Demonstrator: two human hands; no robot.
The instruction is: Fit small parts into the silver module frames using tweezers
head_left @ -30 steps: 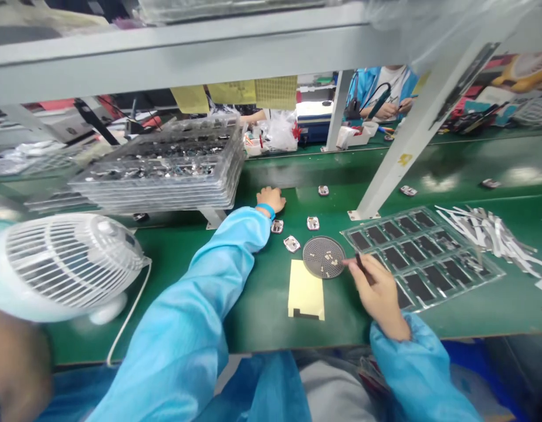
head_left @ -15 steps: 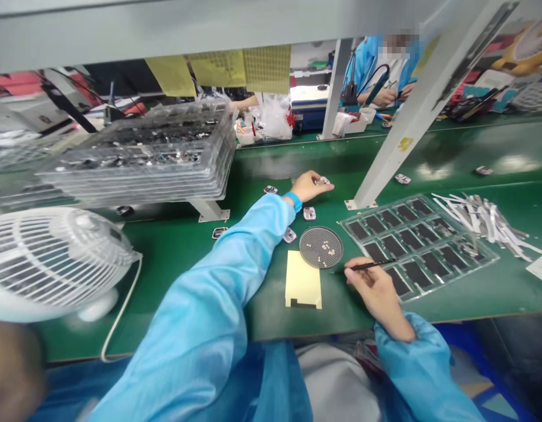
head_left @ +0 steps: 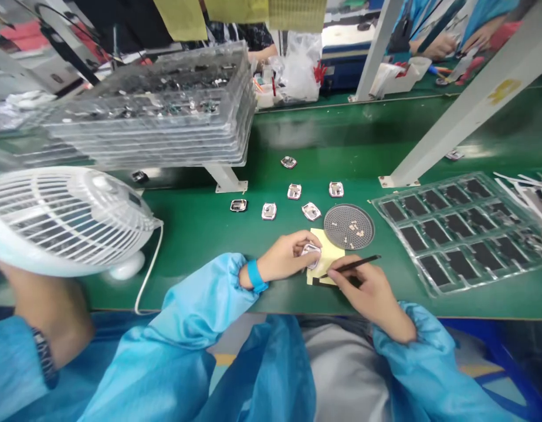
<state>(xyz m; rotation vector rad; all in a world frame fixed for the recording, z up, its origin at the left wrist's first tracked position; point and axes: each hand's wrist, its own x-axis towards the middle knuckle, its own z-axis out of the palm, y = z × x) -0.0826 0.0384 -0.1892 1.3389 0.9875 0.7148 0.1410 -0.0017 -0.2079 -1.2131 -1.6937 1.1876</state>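
Left hand (head_left: 286,257): angled inward, fingers pinching a small silvery case (head_left: 312,249) at the left edge of the yellow paper (head_left: 332,248).
Right hand (head_left: 368,289): fingers grasping a slim black tool (head_left: 356,264), tip near the case.

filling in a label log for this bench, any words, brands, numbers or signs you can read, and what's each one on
None can be read.
Rightmost hanging yellow sheet: faint grid-like pattern, too blurred to read.
Slanted post: a yellow mark, no legible character.
Fan: no lettering I can make out.
Small yellow paper: no readable writing on the part that shows.
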